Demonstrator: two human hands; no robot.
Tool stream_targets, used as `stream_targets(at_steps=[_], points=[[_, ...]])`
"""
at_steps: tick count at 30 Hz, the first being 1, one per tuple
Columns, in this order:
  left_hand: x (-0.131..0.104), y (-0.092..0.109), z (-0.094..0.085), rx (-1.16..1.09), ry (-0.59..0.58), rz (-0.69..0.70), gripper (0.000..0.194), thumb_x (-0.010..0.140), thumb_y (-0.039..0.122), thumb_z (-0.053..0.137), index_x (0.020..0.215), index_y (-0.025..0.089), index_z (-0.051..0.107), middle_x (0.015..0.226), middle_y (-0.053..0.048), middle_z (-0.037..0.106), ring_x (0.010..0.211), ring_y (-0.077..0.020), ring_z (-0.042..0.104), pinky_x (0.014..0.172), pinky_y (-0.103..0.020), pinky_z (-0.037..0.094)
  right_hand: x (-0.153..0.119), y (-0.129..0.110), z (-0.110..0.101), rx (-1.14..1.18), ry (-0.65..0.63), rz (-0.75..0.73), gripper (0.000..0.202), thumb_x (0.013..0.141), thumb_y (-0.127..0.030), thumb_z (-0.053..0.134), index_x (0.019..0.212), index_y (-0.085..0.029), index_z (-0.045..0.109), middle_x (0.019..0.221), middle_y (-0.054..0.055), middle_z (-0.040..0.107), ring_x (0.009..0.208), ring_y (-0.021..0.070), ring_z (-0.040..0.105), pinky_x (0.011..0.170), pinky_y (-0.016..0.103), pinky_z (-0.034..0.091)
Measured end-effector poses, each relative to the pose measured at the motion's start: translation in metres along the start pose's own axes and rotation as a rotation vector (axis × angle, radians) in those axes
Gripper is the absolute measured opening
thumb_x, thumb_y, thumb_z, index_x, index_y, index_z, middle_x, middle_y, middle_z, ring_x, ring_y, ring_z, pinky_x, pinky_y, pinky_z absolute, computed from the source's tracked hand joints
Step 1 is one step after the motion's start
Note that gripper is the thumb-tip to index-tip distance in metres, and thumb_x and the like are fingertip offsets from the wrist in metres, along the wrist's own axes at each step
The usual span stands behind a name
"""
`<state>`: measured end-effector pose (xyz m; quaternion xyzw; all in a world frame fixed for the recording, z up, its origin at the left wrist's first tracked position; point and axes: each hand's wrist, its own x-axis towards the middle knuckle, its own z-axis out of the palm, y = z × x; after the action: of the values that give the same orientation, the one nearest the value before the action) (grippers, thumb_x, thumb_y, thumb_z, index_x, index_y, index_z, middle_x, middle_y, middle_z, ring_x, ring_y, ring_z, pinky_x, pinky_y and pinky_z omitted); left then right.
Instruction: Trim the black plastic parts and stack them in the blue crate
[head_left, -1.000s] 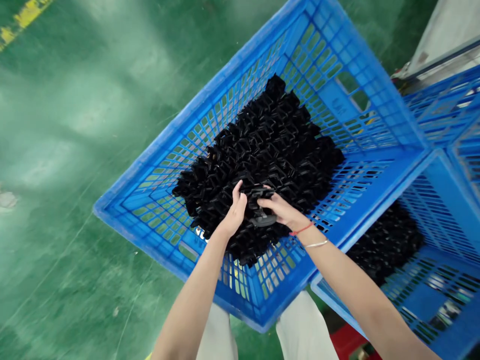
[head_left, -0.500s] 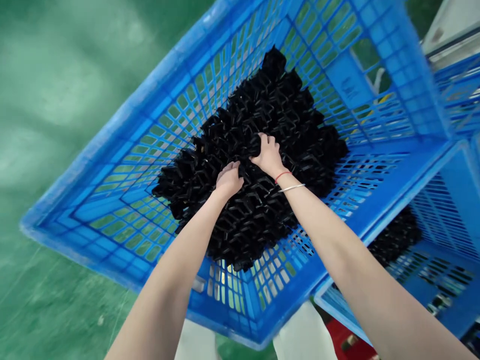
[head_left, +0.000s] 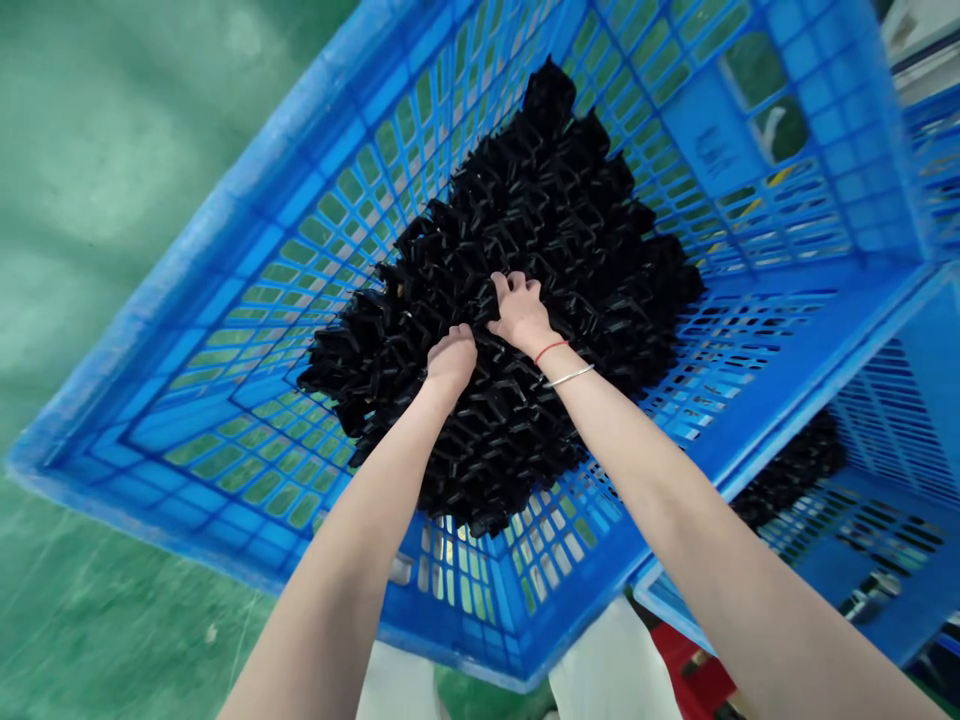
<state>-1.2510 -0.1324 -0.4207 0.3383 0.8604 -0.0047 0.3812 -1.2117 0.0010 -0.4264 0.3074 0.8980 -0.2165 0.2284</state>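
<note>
Inside a large blue plastic crate, both hands reach down to a closely packed mass of black angular plastic parts. My left hand is closed over the middle of the mass, its fingers curled downward; what lies under them is hidden. Just up and to the right, my right hand rests on the parts with thumb and fingers apart and bent, the fingertips touching the black pieces. A red string and a silver bangle circle the right wrist. The parts lie in rough rows, and single pieces are hard to tell apart.
A second blue crate with more black parts stands against the right side. Green floor spreads on the left. Under the crate's near corner show white-clothed legs and a red object.
Both hands have shifted slightly left over the black parts, the right one more. The view has moved a little closer to the crate. No part has visibly been lifted.
</note>
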Motion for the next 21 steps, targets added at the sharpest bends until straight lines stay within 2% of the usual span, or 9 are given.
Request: stream_targets(at_steps=[2, 4, 7, 10, 13, 15, 18, 21], points=[[0.003, -0.002, -0.001, -0.008, 0.003, 0.007, 0.040, 0.094, 0.013, 0.034, 0.131, 0.006, 0.047, 0.123, -0.023, 0.060, 0.108, -0.0314, 0.066, 0.085, -0.036, 0.053, 0.007, 0.010, -0.006, 0.039, -0.032, -0.035, 0.077, 0.075, -0.031, 0.076, 0.141, -0.015, 0.041, 0.136, 0.019, 0.046, 0.126, 0.0393, 0.042, 0.102, 0.056, 0.040], [0.006, -0.003, 0.000, -0.036, 0.005, 0.011, 0.052, 0.092, 0.013, 0.037, 0.144, 0.006, 0.035, 0.128, -0.024, 0.058, 0.109, -0.0319, 0.066, 0.087, -0.038, 0.053, 0.014, 0.022, -0.014, 0.095, -0.081, -0.066, 0.061, 0.085, -0.036, 0.066, 0.138, -0.014, 0.046, 0.127, 0.018, 0.056, 0.121, 0.0354, 0.051, 0.105, 0.055, 0.038], [0.010, -0.006, 0.002, -0.154, 0.010, 0.019, 0.072, 0.086, 0.016, 0.046, 0.153, 0.010, 0.019, 0.131, -0.023, 0.056, 0.114, -0.0338, 0.062, 0.094, -0.042, 0.050, 0.021, 0.038, -0.025, 0.176, -0.155, -0.094, 0.046, 0.093, -0.028, 0.054, 0.137, -0.015, 0.048, 0.117, 0.013, 0.066, 0.114, 0.0288, 0.060, 0.103, 0.047, 0.043], [0.013, -0.009, -0.001, -0.270, -0.031, 0.012, 0.084, 0.079, 0.027, 0.059, 0.154, 0.019, 0.022, 0.137, -0.020, 0.053, 0.123, -0.0401, 0.054, 0.103, -0.051, 0.043, 0.022, 0.045, -0.030, 0.202, -0.140, -0.124, 0.046, 0.091, -0.018, 0.055, 0.136, -0.016, 0.050, 0.120, 0.010, 0.068, 0.115, 0.0261, 0.061, 0.103, 0.042, 0.045], [0.019, -0.007, -0.010, -0.354, -0.089, -0.036, 0.082, 0.079, 0.042, 0.063, 0.151, 0.022, 0.031, 0.143, -0.019, 0.049, 0.131, -0.0443, 0.046, 0.108, -0.057, 0.036, 0.022, 0.048, -0.030, 0.212, -0.098, -0.158, 0.045, 0.089, -0.014, 0.056, 0.134, -0.016, 0.054, 0.125, 0.008, 0.067, 0.118, 0.0248, 0.061, 0.105, 0.041, 0.045], [0.027, -0.004, -0.016, -0.462, -0.050, -0.044, 0.082, 0.083, 0.049, 0.059, 0.152, 0.020, 0.027, 0.147, -0.018, 0.046, 0.136, -0.0409, 0.043, 0.110, -0.053, 0.036, 0.022, 0.050, -0.029, 0.226, -0.092, -0.163, 0.046, 0.088, -0.013, 0.056, 0.134, -0.015, 0.055, 0.127, 0.009, 0.067, 0.118, 0.0240, 0.061, 0.106, 0.040, 0.045], [0.039, 0.005, -0.020, -0.595, 0.022, -0.002, 0.084, 0.087, 0.048, 0.058, 0.154, 0.015, 0.019, 0.151, -0.018, 0.042, 0.139, -0.0336, 0.041, 0.112, -0.045, 0.036, 0.023, 0.052, -0.028, 0.243, -0.091, -0.156, 0.047, 0.089, -0.013, 0.055, 0.136, -0.013, 0.054, 0.130, 0.010, 0.065, 0.120, 0.0231, 0.060, 0.107, 0.039, 0.044], [0.047, 0.014, -0.013, -0.626, 0.011, 0.027, 0.082, 0.086, 0.040, 0.064, 0.153, 0.018, 0.022, 0.145, -0.016, 0.051, 0.132, -0.0311, 0.050, 0.109, -0.045, 0.041, 0.023, 0.055, -0.027, 0.240, -0.089, -0.153, 0.047, 0.090, -0.013, 0.053, 0.137, -0.014, 0.053, 0.130, 0.009, 0.065, 0.121, 0.0226, 0.060, 0.107, 0.039, 0.043]])
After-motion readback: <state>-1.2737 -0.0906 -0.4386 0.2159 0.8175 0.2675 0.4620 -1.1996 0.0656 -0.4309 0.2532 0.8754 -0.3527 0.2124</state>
